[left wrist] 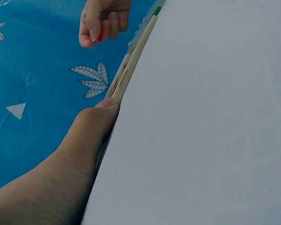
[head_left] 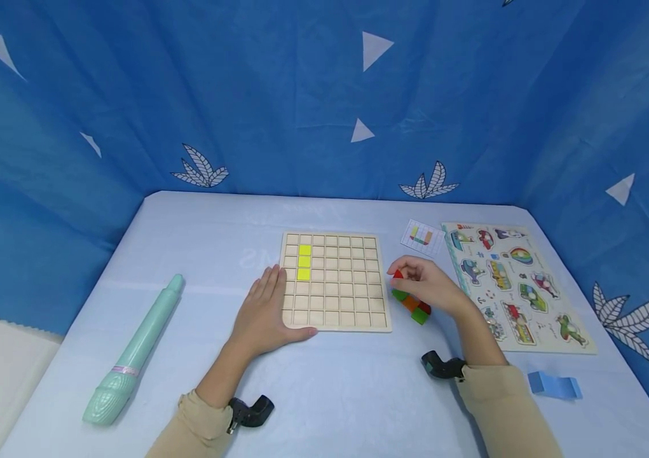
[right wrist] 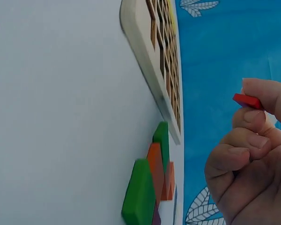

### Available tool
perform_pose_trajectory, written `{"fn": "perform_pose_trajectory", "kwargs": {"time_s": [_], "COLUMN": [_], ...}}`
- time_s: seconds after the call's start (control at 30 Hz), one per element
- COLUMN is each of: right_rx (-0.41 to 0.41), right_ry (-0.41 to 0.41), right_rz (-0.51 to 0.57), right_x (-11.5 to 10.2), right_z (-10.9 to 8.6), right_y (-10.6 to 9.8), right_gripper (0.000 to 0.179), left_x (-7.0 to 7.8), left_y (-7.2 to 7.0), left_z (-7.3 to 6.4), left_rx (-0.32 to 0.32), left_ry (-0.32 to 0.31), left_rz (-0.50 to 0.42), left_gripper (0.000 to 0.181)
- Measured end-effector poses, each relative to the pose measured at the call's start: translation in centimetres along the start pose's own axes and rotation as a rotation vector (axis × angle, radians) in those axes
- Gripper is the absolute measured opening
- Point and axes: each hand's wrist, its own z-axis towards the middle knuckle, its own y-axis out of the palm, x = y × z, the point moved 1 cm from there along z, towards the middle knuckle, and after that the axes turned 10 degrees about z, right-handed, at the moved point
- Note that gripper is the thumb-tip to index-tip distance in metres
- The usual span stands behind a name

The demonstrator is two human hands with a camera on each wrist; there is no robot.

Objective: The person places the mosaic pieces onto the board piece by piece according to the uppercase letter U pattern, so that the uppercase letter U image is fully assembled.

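A square wooden grid board [head_left: 338, 289] lies on the table, with three yellow tiles [head_left: 304, 261] in a column near its upper left. My left hand [head_left: 264, 318] rests against the board's left side, fingers straight, its thumb [left wrist: 96, 119] along the near edge. Just right of the board, my right hand [head_left: 430, 283] pinches a small red block [right wrist: 247, 100] between thumb and index finger, raised above the table. Below that hand lies a small group of loose blocks: a green block [head_left: 419, 315], an orange block [head_left: 410, 303], another green and a dark red one.
A pattern card [head_left: 423, 237] lies beyond the right hand. A picture puzzle board [head_left: 515, 286] covers the table's right side, with a blue curved piece [head_left: 555, 385] nearer me. On the far left is a mint-green toy microphone [head_left: 135, 350]. Blue curtain [head_left: 301, 95] surrounds the table.
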Motion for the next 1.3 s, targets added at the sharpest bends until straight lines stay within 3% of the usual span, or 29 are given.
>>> {"fn": "perform_pose_trajectory", "kwargs": {"time_s": [0.33, 0.67, 1.07, 1.3], "right_rx": [-0.022, -0.051, -0.083, -0.128], "right_ry": [-0.045, -0.005, 0.034, 0.024], "right_rz": [-0.025, -0.014, 0.065, 0.016], "right_x": [-1.0, -2.2, -2.4, -2.8], "right_z": [1.5, 2.9, 3.5, 3.7], "right_y": [2.1, 4.2, 5.0, 5.2], "right_gripper": [0.026, 0.024, 0.037, 0.035], "left_x": [-0.1, -0.1, 0.1, -0.1], "left_y": [0.2, 0.2, -0.1, 0.0], "left_z": [0.0, 0.0, 0.0, 0.0], "left_rx": [0.003, -0.004, -0.015, -0.013], "left_ry": [0.001, -0.002, -0.002, -0.002], "left_rz": [0.01, 0.012, 0.009, 0.017], "left_gripper": [0.136, 0.136, 0.135, 0.136]}}
